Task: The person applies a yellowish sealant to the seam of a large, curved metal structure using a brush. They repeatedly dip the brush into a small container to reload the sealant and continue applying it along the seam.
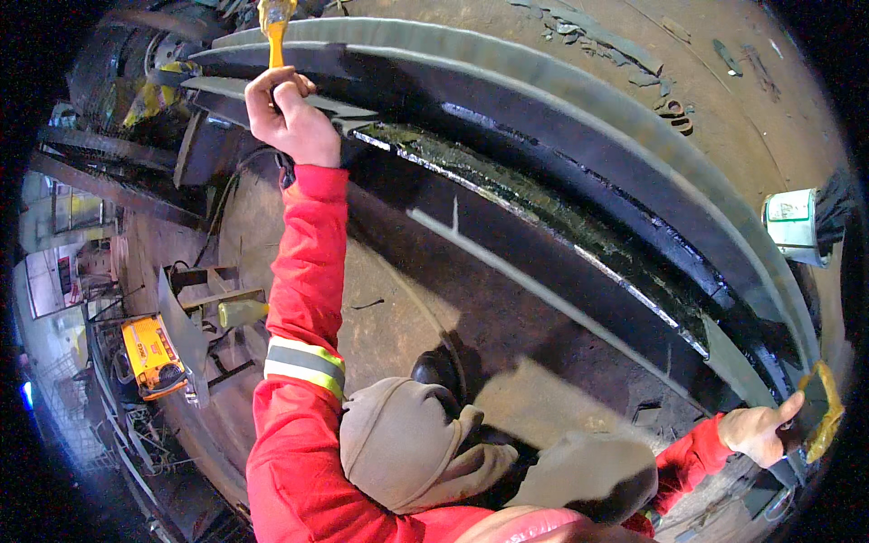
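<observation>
Workshop clutter lies far below the long steel frame (561, 118), its inner channel coated glossy black. Left hand (288, 113) is closed around a yellow-handled paintbrush (274, 27) rising just above the fingers. Right hand (759, 433) clamps a dark pad or glove (hard to tell) (819, 412) against the frame's edge. Short overlapping strokes with a lightly loaded brush should prevent drips.

two hands (288, 109) (759, 433), one yellow brush (274, 27), one paint can (792, 224), one yellow machine (152, 357).
</observation>
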Demonstrator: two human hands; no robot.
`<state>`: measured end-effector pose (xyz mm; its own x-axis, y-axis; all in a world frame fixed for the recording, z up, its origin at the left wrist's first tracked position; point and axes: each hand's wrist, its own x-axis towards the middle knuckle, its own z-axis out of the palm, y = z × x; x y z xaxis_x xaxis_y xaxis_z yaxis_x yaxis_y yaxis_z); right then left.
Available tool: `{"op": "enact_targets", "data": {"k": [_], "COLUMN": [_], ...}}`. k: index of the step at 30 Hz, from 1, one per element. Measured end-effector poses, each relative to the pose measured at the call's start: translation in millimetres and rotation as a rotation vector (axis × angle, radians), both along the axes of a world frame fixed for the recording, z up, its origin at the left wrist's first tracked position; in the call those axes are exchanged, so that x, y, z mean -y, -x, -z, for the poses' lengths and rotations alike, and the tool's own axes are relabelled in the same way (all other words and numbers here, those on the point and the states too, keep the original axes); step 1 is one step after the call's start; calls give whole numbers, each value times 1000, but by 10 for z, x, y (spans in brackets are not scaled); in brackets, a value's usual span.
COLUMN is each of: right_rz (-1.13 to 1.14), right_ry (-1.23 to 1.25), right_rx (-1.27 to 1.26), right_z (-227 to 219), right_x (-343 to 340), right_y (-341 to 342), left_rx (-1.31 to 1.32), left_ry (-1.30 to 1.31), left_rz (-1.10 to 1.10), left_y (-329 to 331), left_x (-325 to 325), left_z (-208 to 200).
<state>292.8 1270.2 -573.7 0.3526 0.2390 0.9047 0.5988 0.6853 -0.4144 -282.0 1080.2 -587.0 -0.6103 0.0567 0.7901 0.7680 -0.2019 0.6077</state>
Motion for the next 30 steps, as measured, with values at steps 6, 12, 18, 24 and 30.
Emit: {"op": "enact_targets", "data": {"k": [6, 12, 18, 24, 30], "right_rz": [282, 71, -330, -117, -630], "right_ry": [306, 418, 460, 648, 608], "right_rx": [-42, 47, 123, 165, 9], "right_z": [50, -159, -368, -270, -528], "right_x": [-26, -383, -679, -974, -737], "right_y": [-267, -297, 234, 271, 422], "left_rx": [50, -10, 35, -35, -132], "left_ry": [50, 295, 615, 740, 377], "left_rz": [-12, -49, -249, -254, -73], "left_y": [20, 329, 119, 398, 185], "left_x": [-84, -238, -683, -878, -511], "left_z": [-94, -190, -430, -335, -750]}}
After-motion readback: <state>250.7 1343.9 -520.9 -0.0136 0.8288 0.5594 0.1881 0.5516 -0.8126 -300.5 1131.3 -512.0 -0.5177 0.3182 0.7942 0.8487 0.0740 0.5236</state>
